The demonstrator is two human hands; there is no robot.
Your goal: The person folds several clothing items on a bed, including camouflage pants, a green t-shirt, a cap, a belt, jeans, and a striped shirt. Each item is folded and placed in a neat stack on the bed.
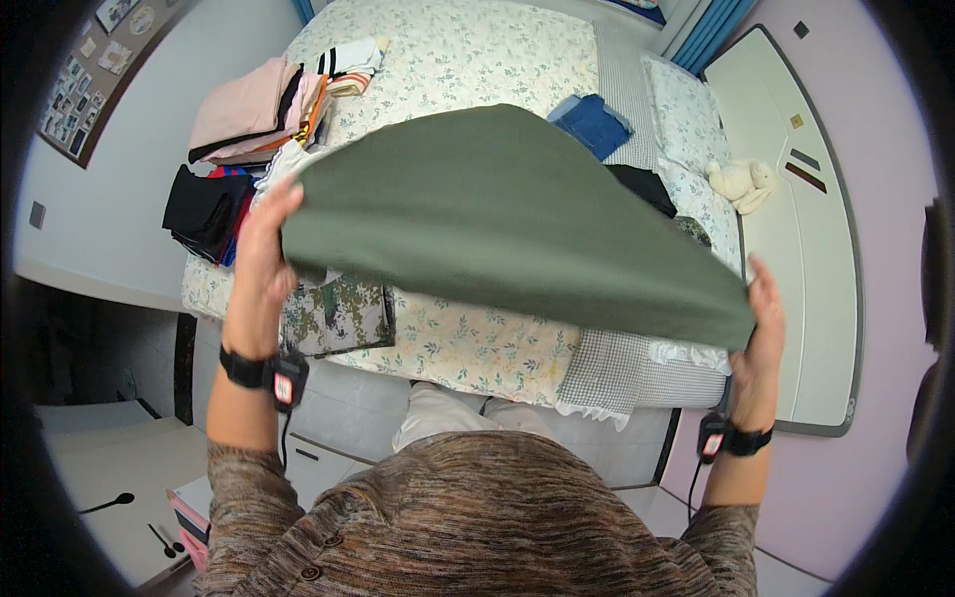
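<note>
A dark green cloth [492, 216], perhaps a garment, is stretched in the air between my hands over the near part of the bed. My left hand [268, 239] grips its left end, and my right hand [761, 313] grips its lower right end. Beneath the cloth's left end lies a folded camouflage garment [347, 313]. Beyond its right side are folded blue denim [597, 127] and a black cloth [645, 186], partly covered. Another camouflage piece [694, 230] peeks out near the pillows.
Stacked folded clothes [242, 112] and a black folded pile [201, 209] sit at the bed's left edge, with white striped clothes [354, 60] behind. A plush rabbit [740, 183] rests by the headboard [791, 246]. White drawers [321, 459] stand at the lower left.
</note>
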